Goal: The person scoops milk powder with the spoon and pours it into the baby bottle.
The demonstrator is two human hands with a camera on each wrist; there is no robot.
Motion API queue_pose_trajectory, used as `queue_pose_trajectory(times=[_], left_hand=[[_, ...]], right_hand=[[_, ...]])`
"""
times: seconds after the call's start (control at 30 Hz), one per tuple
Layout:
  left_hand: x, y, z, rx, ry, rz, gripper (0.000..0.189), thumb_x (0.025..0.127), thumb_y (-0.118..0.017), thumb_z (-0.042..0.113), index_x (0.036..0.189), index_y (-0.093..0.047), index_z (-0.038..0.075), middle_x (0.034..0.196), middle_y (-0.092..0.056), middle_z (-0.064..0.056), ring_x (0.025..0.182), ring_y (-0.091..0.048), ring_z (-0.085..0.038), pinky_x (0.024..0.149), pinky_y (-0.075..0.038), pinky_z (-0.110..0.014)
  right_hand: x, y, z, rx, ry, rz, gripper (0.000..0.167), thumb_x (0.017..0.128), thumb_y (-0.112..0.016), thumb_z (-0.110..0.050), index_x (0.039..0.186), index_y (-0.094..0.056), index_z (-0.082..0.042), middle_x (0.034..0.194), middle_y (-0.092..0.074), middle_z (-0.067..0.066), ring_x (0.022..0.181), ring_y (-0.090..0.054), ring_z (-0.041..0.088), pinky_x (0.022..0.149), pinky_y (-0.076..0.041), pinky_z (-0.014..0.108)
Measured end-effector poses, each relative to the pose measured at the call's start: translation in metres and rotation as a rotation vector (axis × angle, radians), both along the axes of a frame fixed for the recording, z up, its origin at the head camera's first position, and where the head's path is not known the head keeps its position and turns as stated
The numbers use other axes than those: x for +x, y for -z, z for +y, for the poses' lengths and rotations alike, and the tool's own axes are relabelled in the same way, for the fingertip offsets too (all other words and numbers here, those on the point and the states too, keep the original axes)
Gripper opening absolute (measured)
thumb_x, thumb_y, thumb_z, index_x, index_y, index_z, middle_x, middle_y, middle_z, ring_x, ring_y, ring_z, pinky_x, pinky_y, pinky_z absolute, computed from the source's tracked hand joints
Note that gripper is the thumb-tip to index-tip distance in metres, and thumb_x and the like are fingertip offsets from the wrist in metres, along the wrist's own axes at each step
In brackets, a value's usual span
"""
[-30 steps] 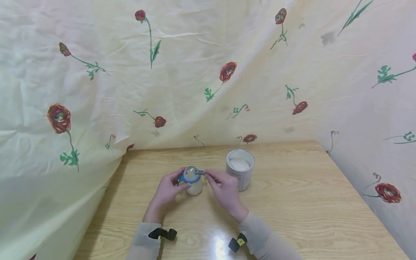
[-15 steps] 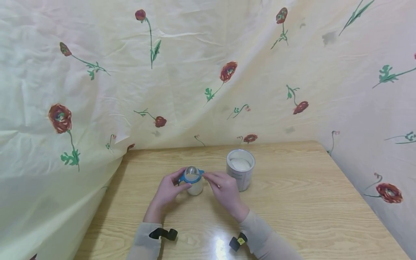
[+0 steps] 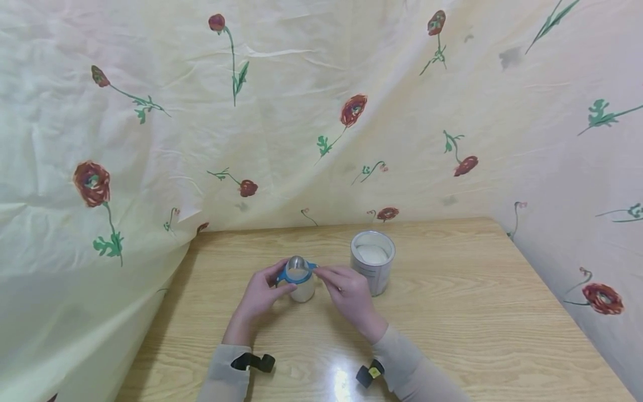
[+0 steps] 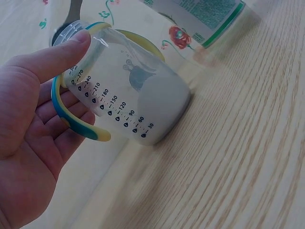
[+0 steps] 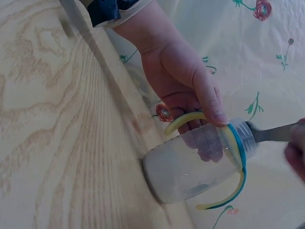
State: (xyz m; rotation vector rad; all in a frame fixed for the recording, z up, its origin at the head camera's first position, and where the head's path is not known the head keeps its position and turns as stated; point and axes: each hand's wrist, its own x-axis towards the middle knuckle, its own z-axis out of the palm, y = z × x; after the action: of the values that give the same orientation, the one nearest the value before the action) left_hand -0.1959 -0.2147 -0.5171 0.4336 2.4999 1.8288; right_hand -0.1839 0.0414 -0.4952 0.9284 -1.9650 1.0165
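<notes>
A clear baby bottle (image 3: pixel 302 292) with blue-and-yellow handles stands on the table, white powder or liquid in its lower part. My left hand (image 3: pixel 258 293) grips it around the neck, thumb (image 4: pixel 78 45) near the rim. In the right wrist view, the bottle (image 5: pixel 181 164) has an uncovered threaded mouth. My right hand (image 3: pixel 349 293) pinches the handle of a metal spoon (image 3: pixel 297 262). The spoon's bowl lies over the bottle's mouth, its rounded back upward. In the right wrist view, the spoon handle (image 5: pixel 274 134) reaches the mouth from the side.
Just behind my right hand stands a tin (image 3: pixel 374 279) filled partway with white powder. The wooden table (image 3: pixel 452 301) extends to the right. A flowered cloth (image 3: pixel 281 139) hangs behind and along both sides.
The spoon has turned over above the bottle's mouth: its hollow showed before, its rounded back shows now. Left hand, bottle and tin have stayed in place.
</notes>
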Motion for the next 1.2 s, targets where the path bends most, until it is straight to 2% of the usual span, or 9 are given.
queue_pose_trajectory(times=[0.13,0.3,0.63,0.9,1.2], left_hand=[[0.0002,0.0000,-0.0003,-0.003,0.001,0.011,0.065,0.095,-0.085,0.023,0.154,-0.059,0.015,0.154,-0.061,-0.003,0.147,-0.051,-0.028,0.125,-0.035,-0.052],[-0.0004,0.0004,-0.0002,-0.016,-0.007,0.012,0.064,0.095,-0.084,0.025,0.154,-0.060,0.017,0.152,-0.062,0.001,0.146,-0.052,-0.025,0.125,-0.036,-0.051],[-0.0016,0.0027,-0.0005,-0.008,-0.005,0.004,0.062,0.096,-0.084,0.026,0.153,-0.061,0.018,0.152,-0.062,0.002,0.146,-0.052,-0.024,0.125,-0.036,-0.050],[-0.0006,0.0022,-0.0009,-0.010,-0.014,-0.005,0.064,0.095,-0.085,0.025,0.154,-0.060,0.018,0.154,-0.060,0.000,0.147,-0.051,-0.025,0.125,-0.036,-0.050],[-0.0015,0.0028,-0.0013,-0.007,-0.005,0.002,0.063,0.095,-0.085,0.025,0.153,-0.061,0.018,0.153,-0.061,-0.001,0.145,-0.053,-0.026,0.124,-0.038,-0.051]], right_hand=[[0.0000,-0.0010,-0.0002,-0.021,0.005,-0.061,0.020,0.090,-0.081,0.006,0.108,-0.083,-0.003,0.103,-0.082,0.008,0.088,-0.079,0.020,0.076,-0.065,0.024],[0.0006,-0.0028,-0.0006,-0.059,-0.013,-0.115,0.016,0.092,-0.080,0.005,0.108,-0.082,0.000,0.101,-0.082,0.009,0.083,-0.079,0.018,0.071,-0.062,0.017],[0.0011,-0.0023,0.0007,0.031,-0.010,-0.004,0.022,0.088,-0.082,0.004,0.108,-0.083,-0.003,0.103,-0.082,0.008,0.089,-0.079,0.023,0.079,-0.066,0.031],[0.0012,-0.0018,0.0001,0.028,-0.034,0.006,0.024,0.087,-0.082,0.006,0.109,-0.083,-0.001,0.103,-0.082,0.009,0.088,-0.079,0.023,0.078,-0.066,0.029],[0.0012,-0.0008,0.0005,-0.001,-0.022,-0.018,0.025,0.087,-0.082,0.008,0.109,-0.083,-0.004,0.101,-0.082,0.007,0.085,-0.078,0.020,0.074,-0.065,0.026]])
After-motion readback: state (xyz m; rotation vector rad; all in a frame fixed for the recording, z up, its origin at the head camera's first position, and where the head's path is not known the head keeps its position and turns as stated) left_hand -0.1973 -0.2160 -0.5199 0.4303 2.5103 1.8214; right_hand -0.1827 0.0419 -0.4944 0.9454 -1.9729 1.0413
